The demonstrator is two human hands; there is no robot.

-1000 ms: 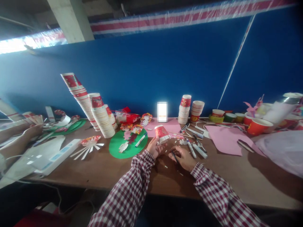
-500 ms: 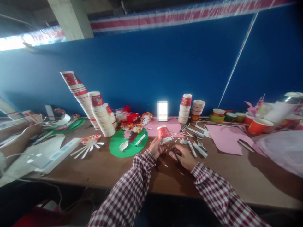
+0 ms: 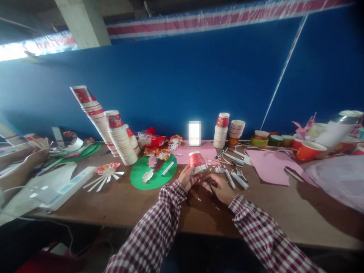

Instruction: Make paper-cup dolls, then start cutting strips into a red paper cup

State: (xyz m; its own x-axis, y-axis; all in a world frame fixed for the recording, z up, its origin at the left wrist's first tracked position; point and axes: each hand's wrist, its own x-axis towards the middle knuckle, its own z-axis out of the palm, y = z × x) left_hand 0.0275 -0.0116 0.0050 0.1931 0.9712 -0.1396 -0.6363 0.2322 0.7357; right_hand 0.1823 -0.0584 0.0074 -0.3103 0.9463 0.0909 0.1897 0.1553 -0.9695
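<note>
A red and white paper cup [image 3: 196,161], tilted, is gripped in my left hand [image 3: 187,177], its lower edge cut into strips. My right hand [image 3: 220,188] is closed round dark-handled scissors [image 3: 209,185], whose tips point up at the cut edge. Fingers hide much of the scissors, and whether the blades touch the cup I cannot tell. Small white paper scraps [image 3: 199,199] lie on the table below. Left of my hands, a green paper disc [image 3: 138,181] carries paper cutouts and a marker [image 3: 168,167].
Tall stacks of paper cups [image 3: 122,140] stand to the left, shorter stacks [image 3: 221,132] behind. Pens [image 3: 229,177] and pink paper [image 3: 269,167] lie to the right. A co-worker's hands [image 3: 36,157] and a power strip [image 3: 72,187] are at left. A blue partition [image 3: 170,83] rises behind.
My hands keep nearly the same pose on the cup and scissors. The whole view has shifted very slightly.
</note>
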